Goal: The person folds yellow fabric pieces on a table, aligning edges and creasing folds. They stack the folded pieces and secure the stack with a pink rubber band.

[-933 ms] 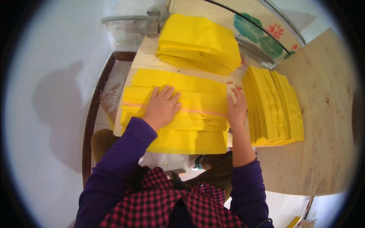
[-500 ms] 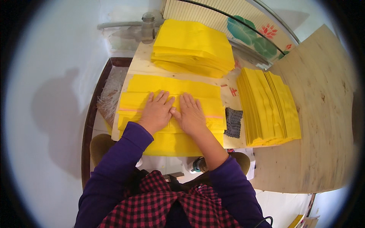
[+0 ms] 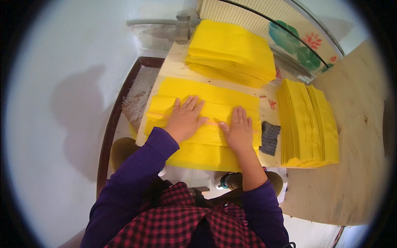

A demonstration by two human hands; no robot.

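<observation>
Yellow fabric-like sheets [image 3: 202, 155] lie folded in front of me on a wooden table, their near edge hanging past its front. An orange-pink strip shows across the folds. My left hand [image 3: 186, 118] presses flat on the left part of the fold, fingers spread. On the right part lies my right hand [image 3: 239, 130], palm down, fingers stretched out and thumb apart. Neither hand grips anything. A small dark grey cloth [image 3: 270, 137] with a jagged edge is just right of the yellow sheets.
Behind the sheets stands a thick yellow stack [image 3: 231, 51]; another yellow stack [image 3: 308, 122] is at the right. A glass jar [image 3: 182, 27] stands at the back left. Small red scraps [image 3: 271, 104] lie between the stacks. A large wooden board [image 3: 359, 136] is at far right.
My hands have moved apart, the right one shifting rightward along the fold. Both remain flat on the yellow sheets. The whole view has shifted slightly.
</observation>
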